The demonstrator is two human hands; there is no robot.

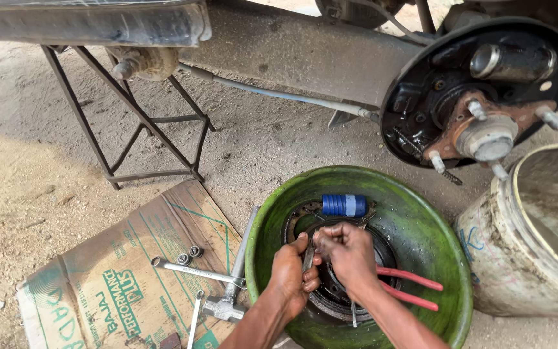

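Hands meet over the middle of the green basin [414, 239], seen from the head camera. Left hand [290, 274] and right hand [350, 255] are pressed together, both closed on a small metal part [309, 257] held between them; its shape is largely covered by the fingers and cannot be made out further.

Beneath the hands, at the basin's centre, lies a dark brake drum [330, 300], probably set there so that loose pieces stay inside the rim. At 12 o'clock within the basin rests a blue cylinder [344, 205] on a brake shoe [301, 216]; at 4 o'clock lie red-handled pliers [408, 287], whose jaws are hidden under the right wrist.

Outside the basin, at 9 o'clock, a flattened cardboard sheet [98, 284] keeps a cross wrench [224, 291], a spanner [188, 268] and two sockets [190, 254] off the sand. At 1 o'clock the bare wheel hub [485, 136] with its studs stands exposed. At 3 o'clock a soiled white bucket [524, 252] is cut off by the frame edge. A metal stand [143, 129] at 10 o'clock props the vehicle body.
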